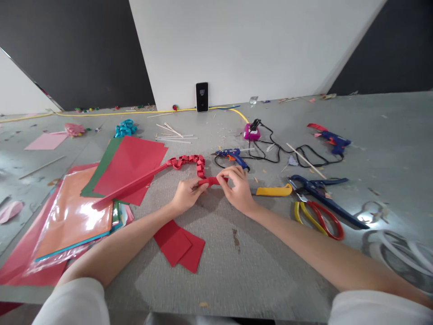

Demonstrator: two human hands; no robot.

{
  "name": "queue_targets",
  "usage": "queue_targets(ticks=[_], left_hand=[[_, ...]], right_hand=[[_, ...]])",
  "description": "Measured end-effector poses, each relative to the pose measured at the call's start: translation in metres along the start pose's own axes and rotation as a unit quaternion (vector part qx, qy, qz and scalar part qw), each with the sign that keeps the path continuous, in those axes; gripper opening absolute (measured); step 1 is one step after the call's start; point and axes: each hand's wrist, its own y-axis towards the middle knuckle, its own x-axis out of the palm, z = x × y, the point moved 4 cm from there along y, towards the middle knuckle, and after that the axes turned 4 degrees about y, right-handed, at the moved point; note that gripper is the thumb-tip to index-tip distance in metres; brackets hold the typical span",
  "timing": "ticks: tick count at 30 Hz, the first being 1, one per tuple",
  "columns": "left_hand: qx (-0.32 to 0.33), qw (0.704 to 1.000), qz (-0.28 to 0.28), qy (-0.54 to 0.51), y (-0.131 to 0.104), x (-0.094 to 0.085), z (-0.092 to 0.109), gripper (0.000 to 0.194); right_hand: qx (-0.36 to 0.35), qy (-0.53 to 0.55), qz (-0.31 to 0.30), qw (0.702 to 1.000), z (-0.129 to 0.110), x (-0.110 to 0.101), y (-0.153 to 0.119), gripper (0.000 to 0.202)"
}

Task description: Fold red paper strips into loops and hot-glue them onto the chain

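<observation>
Between the two hands, right in the grip, here's the red strip [212,181]: the left hand [185,195] pinches its left end, and the right hand [238,191] has the other end between thumb and fingers. Both clasp it, just above the grey worktop [257,262]. Just beyond the grip, the folded red chain [187,159] curves away left, meeting a long red stick [135,184] that slants down across the red sheets [130,160].

On the near side of the grip, slightly left, two red paper pieces [176,247] overlap. Right of it, there's a yellow handle [274,191], and past that blue-handled cutters [329,201] near scissors [326,219] with red and yellow loops. Well left of the grip, orange paper [76,212] shines under clear plastic, a green sheet [101,176] showing behind it.

Farther out, just past the right hand, lies a blue glue gun [233,155]; beyond it sits a purple block [252,132] with black cords, and a second glue gun [334,141] is well off right. Up left of the grip, thin sticks [172,130] and a teal paper bundle [126,128]. Farthest, straight ahead, a phone [202,97] stands upright by the white wall [257,49].
</observation>
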Motion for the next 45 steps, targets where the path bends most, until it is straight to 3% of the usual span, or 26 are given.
queue_targets(ticks=[9,14,19,24,28,31,38,45], left_hand=[[0.061,0.997,-0.016,0.048,-0.003,0.001,0.012,0.024],[0.022,0.998,0.023,0.047,-0.003,-0.001,0.008,0.028],[-0.029,0.997,0.046,-0.056,0.001,-0.003,-0.004,0.036],[-0.016,0.998,0.038,-0.051,0.001,-0.004,-0.004,0.036],[0.033,0.998,0.030,0.043,-0.002,-0.004,0.003,0.027],[0.084,0.993,0.015,0.075,-0.005,-0.001,0.008,0.022],[0.157,0.979,0.005,0.131,-0.011,0.004,0.013,0.028],[0.121,0.988,0.008,0.093,-0.010,0.006,0.008,0.033]], right_hand=[[-0.052,-0.013,-0.045,0.998,-0.010,0.001,-0.003,0.020],[-0.018,-0.010,-0.008,1.000,-0.002,0.000,0.000,0.028],[0.058,0.007,0.050,0.997,0.017,-0.004,0.003,0.027],[0.035,0.019,0.073,0.996,0.010,-0.007,0.001,0.021],[-0.007,-0.029,0.026,0.999,-0.002,-0.005,-0.003,0.029],[-0.067,-0.053,-0.032,0.996,-0.010,-0.001,-0.005,0.015],[-0.112,-0.020,-0.060,0.992,-0.014,0.001,-0.006,0.008],[-0.074,-0.010,-0.028,0.997,-0.012,-0.001,-0.001,0.017]])
